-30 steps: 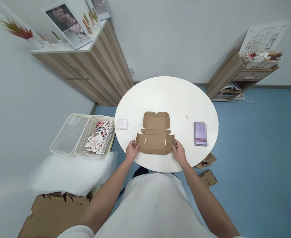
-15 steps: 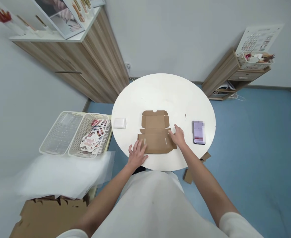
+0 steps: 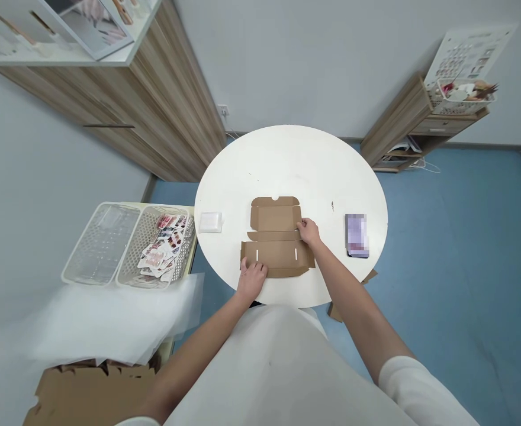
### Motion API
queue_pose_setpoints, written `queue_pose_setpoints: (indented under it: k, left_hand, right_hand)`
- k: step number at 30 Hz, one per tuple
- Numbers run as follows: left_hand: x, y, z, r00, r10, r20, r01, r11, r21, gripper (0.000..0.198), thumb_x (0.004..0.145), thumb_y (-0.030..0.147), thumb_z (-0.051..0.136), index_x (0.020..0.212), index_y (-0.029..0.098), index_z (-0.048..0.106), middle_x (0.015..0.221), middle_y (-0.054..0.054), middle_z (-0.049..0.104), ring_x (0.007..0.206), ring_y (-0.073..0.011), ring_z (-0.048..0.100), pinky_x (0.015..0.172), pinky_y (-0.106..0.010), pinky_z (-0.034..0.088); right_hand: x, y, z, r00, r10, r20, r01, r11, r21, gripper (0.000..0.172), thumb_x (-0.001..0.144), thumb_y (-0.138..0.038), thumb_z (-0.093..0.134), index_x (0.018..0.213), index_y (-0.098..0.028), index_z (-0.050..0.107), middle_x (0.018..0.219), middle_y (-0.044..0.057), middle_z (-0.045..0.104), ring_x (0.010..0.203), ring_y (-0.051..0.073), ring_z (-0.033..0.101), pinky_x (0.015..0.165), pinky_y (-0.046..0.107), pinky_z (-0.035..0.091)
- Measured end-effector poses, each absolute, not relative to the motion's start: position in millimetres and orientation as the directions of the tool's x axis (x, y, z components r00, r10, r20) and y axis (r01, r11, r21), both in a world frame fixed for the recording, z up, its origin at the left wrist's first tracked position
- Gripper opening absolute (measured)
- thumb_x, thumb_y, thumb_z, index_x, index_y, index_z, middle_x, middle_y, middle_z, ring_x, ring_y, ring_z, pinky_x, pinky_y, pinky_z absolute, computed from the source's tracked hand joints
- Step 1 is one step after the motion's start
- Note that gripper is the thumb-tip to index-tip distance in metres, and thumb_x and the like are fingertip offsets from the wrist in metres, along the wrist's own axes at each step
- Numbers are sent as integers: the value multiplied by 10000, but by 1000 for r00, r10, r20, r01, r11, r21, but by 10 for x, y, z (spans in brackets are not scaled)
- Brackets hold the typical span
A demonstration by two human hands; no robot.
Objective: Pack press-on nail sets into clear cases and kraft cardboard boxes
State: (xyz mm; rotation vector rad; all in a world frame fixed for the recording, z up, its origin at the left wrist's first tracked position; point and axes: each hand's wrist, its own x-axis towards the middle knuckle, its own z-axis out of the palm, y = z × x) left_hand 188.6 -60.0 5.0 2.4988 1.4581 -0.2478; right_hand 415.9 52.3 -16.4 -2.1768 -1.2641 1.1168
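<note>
An unfolded brown cardboard box (image 3: 278, 253) lies flat on the white round table (image 3: 293, 157), with creased flaps and two white slots in its near panel. At its near left corner my left hand (image 3: 251, 279) has its fingers bent over the edge, gripping it from above. My right hand (image 3: 309, 231) is closed on the right side of the same box, near the crease between the two panels, thumb and fingers together. What lies under the fingertips is hidden.
A clear plastic packet (image 3: 210, 222) is at the table's left, a purple blurred item (image 3: 357, 235) at its right. Left of the table stand a white basket of printed cards (image 3: 160, 254), translucent sheets (image 3: 127, 322) and stacked flat cardboard (image 3: 92, 396). Cardboard pieces (image 3: 335, 312) lie below the table.
My left hand has moved right and its spread fingers have bent onto the box's near edge. My right hand has shifted slightly left and up, closing on the box's side.
</note>
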Motion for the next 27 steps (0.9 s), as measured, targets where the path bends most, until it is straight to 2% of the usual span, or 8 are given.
queue_pose_setpoints:
  k: [3, 5, 10, 18, 21, 23, 25, 27]
  left_hand:
    - [1879, -535, 67, 462, 837, -292, 886, -445, 128, 408, 729, 3, 350, 1039, 185, 543, 870, -73, 620, 818, -195, 561, 985, -519, 136]
    - [1883, -488, 92, 450, 849, -277, 893, -428, 140, 466, 728, 43, 385, 1164, 184, 471, 1031, -111, 589, 913, -223, 547, 978, -520, 159]
    - [1914, -373, 149, 437, 881, -182, 899, -425, 103, 669, 711, 156, 473, 1342, 165, 251, 1390, -156, 268, 1274, -296, 226, 1002, -500, 148]
    - [1982, -260, 124, 448, 859, -249, 891, -452, 43, 806, 661, 159, 503, 1376, 166, 132, 1431, -92, 195, 1326, -271, 41, 1023, -512, 113]
    - [1996, -254, 118, 430, 863, -264, 898, -438, 31, 822, 643, 153, 524, 1372, 169, 145, 1429, -89, 202, 1324, -270, 61, 1017, -514, 128]
    - [2003, -255, 119, 421, 870, -258, 903, -428, 32, 823, 637, 156, 539, 1367, 169, 160, 1423, -93, 219, 1321, -272, 81, 1013, -509, 141]
    - [2008, -257, 118, 418, 874, -248, 906, -423, 36, 822, 629, 157, 553, 1361, 169, 179, 1414, -99, 243, 1317, -274, 103, 1011, -498, 152]
    - [2012, -258, 113, 418, 876, -240, 906, -422, 39, 814, 623, 157, 561, 1353, 170, 201, 1403, -104, 269, 1312, -274, 128, 1012, -488, 155]
  right_hand:
    - [4136, 471, -154, 269, 865, -423, 546, -499, -673, 139, 737, -262, 418, 777, -208, 540, 692, -4, 575, 665, 151, 513, 630, 263, 373]
    - [4134, 428, -137, 263, 875, -407, 542, -483, -688, 114, 728, -256, 418, 729, -209, 522, 634, -21, 534, 622, 139, 485, 607, 251, 363]
    - [4142, 261, -75, 228, 906, -356, 488, -423, -763, 115, 719, -271, 404, 668, -209, 487, 567, -47, 444, 538, 114, 418, 543, 228, 338]
    - [4169, 6, 6, 184, 914, -362, 546, -402, -735, 168, 726, -296, 384, 634, -208, 493, 544, -41, 424, 513, 114, 392, 503, 226, 327]
    - [4170, -48, 34, 151, 928, -341, 640, -355, -681, 248, 766, -316, 340, 829, -210, 556, 689, 6, 540, 642, 153, 493, 594, 264, 386]
    - [4146, -107, 68, 191, 949, -252, 734, -308, -605, 366, 777, -344, 349, 1076, -196, 500, 955, 77, 568, 873, 209, 515, 728, 330, 397]
    - [4105, -190, 110, 205, 971, -122, 831, -238, -502, 570, 767, -397, 395, 1276, -152, 318, 1240, 148, 424, 1126, 268, 388, 870, 405, 331]
    - [4057, -289, 145, 67, 997, -44, 910, -79, -406, 750, 740, -460, 443, 1349, -120, 165, 1383, 164, 239, 1259, 290, 207, 960, 445, 231]
